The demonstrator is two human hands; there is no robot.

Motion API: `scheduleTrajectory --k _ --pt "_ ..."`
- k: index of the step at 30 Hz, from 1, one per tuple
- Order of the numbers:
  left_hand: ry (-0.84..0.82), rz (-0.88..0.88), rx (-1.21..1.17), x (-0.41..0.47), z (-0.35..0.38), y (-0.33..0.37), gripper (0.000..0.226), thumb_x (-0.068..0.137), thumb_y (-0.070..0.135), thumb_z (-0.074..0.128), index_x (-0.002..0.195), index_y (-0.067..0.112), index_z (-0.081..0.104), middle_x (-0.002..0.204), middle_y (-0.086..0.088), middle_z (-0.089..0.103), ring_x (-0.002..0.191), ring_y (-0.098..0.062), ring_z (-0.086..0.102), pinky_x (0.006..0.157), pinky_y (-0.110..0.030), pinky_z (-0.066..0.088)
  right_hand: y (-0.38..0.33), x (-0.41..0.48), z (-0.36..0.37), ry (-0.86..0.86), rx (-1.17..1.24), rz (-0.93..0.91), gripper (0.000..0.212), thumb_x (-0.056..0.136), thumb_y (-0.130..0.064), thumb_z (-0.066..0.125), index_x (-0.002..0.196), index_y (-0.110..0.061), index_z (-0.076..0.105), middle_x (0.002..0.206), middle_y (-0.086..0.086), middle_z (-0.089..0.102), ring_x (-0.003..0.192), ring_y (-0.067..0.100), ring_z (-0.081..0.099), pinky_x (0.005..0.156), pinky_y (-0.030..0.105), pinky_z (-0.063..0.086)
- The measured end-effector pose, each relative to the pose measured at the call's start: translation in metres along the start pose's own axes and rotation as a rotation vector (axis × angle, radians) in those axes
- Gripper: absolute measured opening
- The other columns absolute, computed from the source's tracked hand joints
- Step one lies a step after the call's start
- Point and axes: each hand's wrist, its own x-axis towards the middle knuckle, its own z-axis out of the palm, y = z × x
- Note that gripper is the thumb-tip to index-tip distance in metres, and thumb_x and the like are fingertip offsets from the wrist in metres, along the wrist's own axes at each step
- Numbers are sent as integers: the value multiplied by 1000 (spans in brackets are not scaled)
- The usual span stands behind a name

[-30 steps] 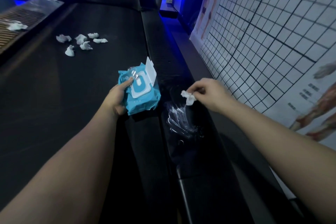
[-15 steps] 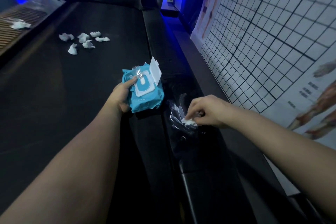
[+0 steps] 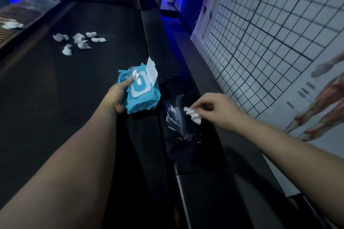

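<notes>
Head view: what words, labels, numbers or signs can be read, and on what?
None can be read.
Wipes pack, held by the left hand: printed marks too small and blurred.
Wall chart: caption lines beside the anatomy figure too blurred; no legible figures on its grid.

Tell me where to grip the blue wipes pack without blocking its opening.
Grip the wipes pack by its left edge, coming from the left, as the left hand does: the raised lid stands at the far right, so that approach leaves lid and opening unblocked.
</notes>
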Motion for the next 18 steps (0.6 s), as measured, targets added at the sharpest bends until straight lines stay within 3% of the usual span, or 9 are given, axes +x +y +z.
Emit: scheduleTrajectory --k 3,7,11,15,18 --pt "2 -1 -9 -4 1 0 43 105 26 64 142 4 61 113 -16 79 91 -29 80 65 -42 65 5 8 2 94 -66 135 21 92 -13 65 100 -27 78 97 -12 66 93 8 63 80 22 44" --pt "22 5 -22 -8 2 -1 47 103 25 66 145 5 60 126 -19 75 98 -32 79 67 -45 65 -6 3 6 -194 -318 68 24 86 -22 71 110 -24 75 98 -11 54 91 9 54 77 20 38" --pt "21 8 -21 -10 2 0 46 103 25 66 144 6 60 124 -18 76 101 -32 79 69 -45 65 -26 0 1 -472 -317 37 21 71 -24 79 91 -28 72 82 -13 65 76 3 62 73 25 55" --pt "15 2 -29 -11 2 1 45 103 24 67 143 4 61 117 -17 78 98 -31 80 68 -44 65 -41 5 4 -625 -234 91 16 71 -20 80 83 -24 70 73 -11 72 67 2 66 70 25 59" --pt "-3 0 -36 -10 3 0 44 104 24 65 143 4 61 112 -16 79 92 -30 80 66 -43 65 -44 17 9 -503 -112 77 12 75 -16 78 81 -23 70 66 -9 68 58 -1 58 57 14 47"
